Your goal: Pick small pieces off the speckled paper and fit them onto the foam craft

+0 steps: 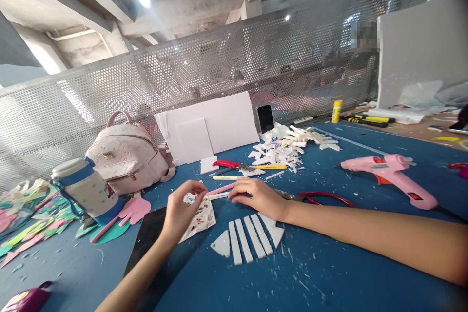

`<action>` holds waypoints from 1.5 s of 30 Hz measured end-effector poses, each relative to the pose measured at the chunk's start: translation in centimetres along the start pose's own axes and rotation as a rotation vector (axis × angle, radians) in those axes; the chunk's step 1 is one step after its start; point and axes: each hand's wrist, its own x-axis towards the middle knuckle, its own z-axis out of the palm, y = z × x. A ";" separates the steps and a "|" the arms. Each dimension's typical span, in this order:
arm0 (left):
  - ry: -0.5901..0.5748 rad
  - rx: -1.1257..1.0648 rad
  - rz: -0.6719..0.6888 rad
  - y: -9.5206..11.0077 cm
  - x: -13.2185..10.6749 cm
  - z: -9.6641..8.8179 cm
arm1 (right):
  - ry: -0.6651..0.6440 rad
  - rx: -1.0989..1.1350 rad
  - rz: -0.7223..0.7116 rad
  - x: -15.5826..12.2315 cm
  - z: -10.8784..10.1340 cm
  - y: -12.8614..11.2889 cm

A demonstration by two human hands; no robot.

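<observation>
My left hand (186, 204) is curled above a crumpled white sheet with coloured specks (204, 219), thumb and fingertips together in a pinch. Whatever lies in that pinch is too small to make out. Opposite, my right hand (258, 198) bends its fingers round one end of a slim white pen (219, 195), whose other end points to my left fingertips. Behind the pen is a pink stick (222, 188). Nearer me, several white foam strips (249, 238) lie side by side between a rounded triangular piece (221, 244) and a notched tail-shaped piece (273, 230).
A pink glue gun (397, 175) and red-handled pliers (325, 198) lie right. White foam scraps (281, 146), red-handled cutters (226, 164) and a phone (265, 118) are behind. A bottle (86, 190), pink backpack (127, 151) and coloured scraps (32, 224) stand left.
</observation>
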 end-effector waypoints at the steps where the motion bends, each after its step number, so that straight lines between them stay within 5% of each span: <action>1: 0.043 0.039 -0.009 -0.9 0.5 -0.7 | 0.002 0.006 0.004 0.0 0.0 0.1; 6: -0.116 0.228 -0.086 -5.8 1.8 -3.5 | -0.004 0.028 0.023 -0.1 0.0 0.0; 10: -0.238 0.335 -0.142 -7.6 2.0 -4.1 | -0.001 0.022 0.026 -0.1 -0.1 -0.2; 16: -0.389 0.342 -0.155 -7.5 1.9 -3.9 | -0.007 0.021 0.016 0.0 -0.1 -0.2; 45: -0.486 0.273 -0.074 -6.7 1.9 -4.0 | -0.068 0.012 0.036 -0.1 -0.2 -0.3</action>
